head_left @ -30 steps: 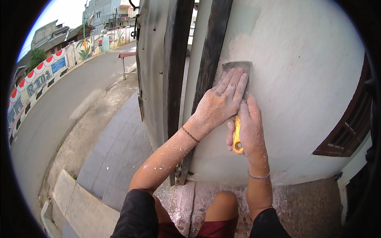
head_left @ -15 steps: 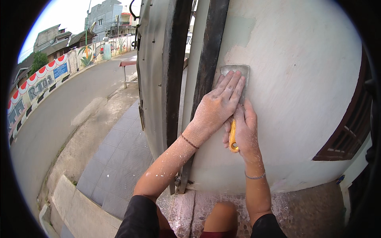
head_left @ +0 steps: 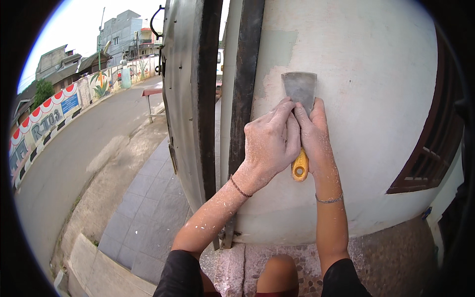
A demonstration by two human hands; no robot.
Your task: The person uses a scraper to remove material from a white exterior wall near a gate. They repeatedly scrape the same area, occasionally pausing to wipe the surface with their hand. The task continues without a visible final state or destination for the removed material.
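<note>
A scraper (head_left: pixel 301 88) with a broad grey metal blade and a yellow handle stands upright in front of the pale wall (head_left: pixel 376 128). My right hand (head_left: pixel 319 141) is wrapped round its handle from the right, with the thumb toward the base of the blade. From the left, my left hand (head_left: pixel 271 141) is closed at the scraper's neck, its fingertips bent and partly hidden. White dust coats both hands and forearms. Beside the blade, the wall has a grey-green patch (head_left: pixel 278 48) and a rough pinkish area where the coating has come off.
A dark post (head_left: pixel 243 89) and a metal gate panel (head_left: pixel 185 99) rise just left of my hands. To the right is a brown-framed window (head_left: pixel 418 173). Grey paving tiles (head_left: pixel 143 198) and a road (head_left: pixel 74 143) lie to the left. My knee (head_left: pixel 278 277) shows below.
My left hand has slid down off the flat of the blade and curled at the scraper's neck. The blade now shows uncovered, and the view has shifted slightly.
</note>
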